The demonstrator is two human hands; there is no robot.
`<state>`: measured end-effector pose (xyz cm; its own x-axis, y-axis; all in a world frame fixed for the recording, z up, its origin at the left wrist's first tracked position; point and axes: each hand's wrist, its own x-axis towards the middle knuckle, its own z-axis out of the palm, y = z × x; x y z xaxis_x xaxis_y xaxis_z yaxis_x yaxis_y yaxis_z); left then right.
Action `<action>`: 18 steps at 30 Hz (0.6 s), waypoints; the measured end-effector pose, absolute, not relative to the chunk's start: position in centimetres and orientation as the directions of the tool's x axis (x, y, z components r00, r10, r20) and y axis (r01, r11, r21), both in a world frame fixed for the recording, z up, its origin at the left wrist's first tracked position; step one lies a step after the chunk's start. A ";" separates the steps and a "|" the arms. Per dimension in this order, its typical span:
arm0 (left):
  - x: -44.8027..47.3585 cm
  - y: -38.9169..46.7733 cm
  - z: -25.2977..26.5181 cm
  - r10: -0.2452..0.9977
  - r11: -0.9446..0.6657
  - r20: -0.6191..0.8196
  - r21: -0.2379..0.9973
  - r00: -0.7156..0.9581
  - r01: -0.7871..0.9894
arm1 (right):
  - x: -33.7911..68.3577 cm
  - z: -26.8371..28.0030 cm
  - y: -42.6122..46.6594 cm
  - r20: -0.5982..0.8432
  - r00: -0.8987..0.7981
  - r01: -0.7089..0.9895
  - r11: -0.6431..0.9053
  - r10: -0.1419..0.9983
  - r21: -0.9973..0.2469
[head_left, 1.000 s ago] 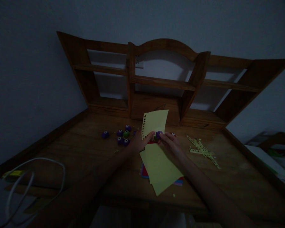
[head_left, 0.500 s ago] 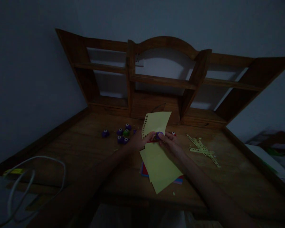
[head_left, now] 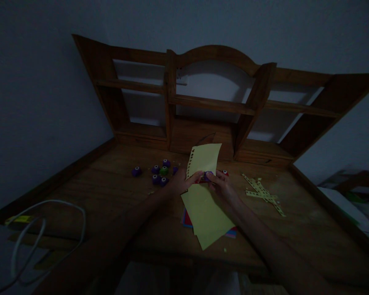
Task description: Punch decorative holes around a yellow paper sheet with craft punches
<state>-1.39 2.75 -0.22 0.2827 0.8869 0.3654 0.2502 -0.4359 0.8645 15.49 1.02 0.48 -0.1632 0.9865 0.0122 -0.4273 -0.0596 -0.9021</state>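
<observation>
A yellow sheet of paper (head_left: 207, 156), with a row of punched holes down its left edge, is raised above the desk. My left hand (head_left: 182, 181) is closed on its lower left side. In my right hand (head_left: 221, 184), a small purple craft punch (head_left: 208, 176) is gripped at the sheet's lower edge, the thumb on top of it. The fingers partly cover where punch and paper meet. Under both hands lie loose yellow sheets (head_left: 210, 219) over red and blue ones. Left of my left hand are several purple punches (head_left: 156, 179) and a green punch (head_left: 163, 171).
Punched yellow paper strips (head_left: 261, 191) lie in a crossed pile on the right. Behind my right hand sits a red punch (head_left: 225, 173). A wooden shelf unit (head_left: 215, 104) rises along the back of the desk. A white cable (head_left: 83, 219) loops at the front left.
The sheet and the purple craft punch have shifted slightly to the right with my hands. My grip looks the same, and the things lying on the desk have stayed put.
</observation>
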 end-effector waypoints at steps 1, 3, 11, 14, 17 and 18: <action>-1.3 2.8 -0.4 0.890 -0.429 0.366 0.874 0.272 0.229 | 15.5 0.5 1.0 0.008 -0.162 -0.435 -0.064 0.987 -0.898; -1.2 2.8 -0.6 0.896 -0.415 0.363 0.889 0.258 0.191 | 15.6 0.4 1.1 0.005 -0.157 -0.435 -0.064 0.988 -0.898; -0.9 2.8 -0.7 0.895 -0.409 0.373 0.904 0.244 0.123 | 15.8 -0.4 1.6 0.049 -0.156 -0.368 -0.012 0.986 -0.930; -0.9 3.0 -0.9 0.911 -0.389 0.363 0.914 0.196 0.118 | 15.7 -0.4 1.6 0.028 -0.163 -0.371 -0.035 0.986 -0.928; -0.9 3.1 -1.1 0.927 -0.362 0.346 0.926 0.142 0.108 | 15.7 -0.3 1.5 0.004 -0.188 -0.405 -0.074 0.982 -0.911; -0.9 3.2 -1.2 0.928 -0.362 0.347 0.926 0.136 0.108 | 15.7 -0.2 1.4 0.001 -0.197 -0.417 -0.083 0.980 -0.905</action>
<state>-0.86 3.16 -1.17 0.1364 0.9280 0.3468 0.1076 -0.3619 0.9260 15.68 1.42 -0.23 -0.1968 0.9804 0.0010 -0.4169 -0.0828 -0.9051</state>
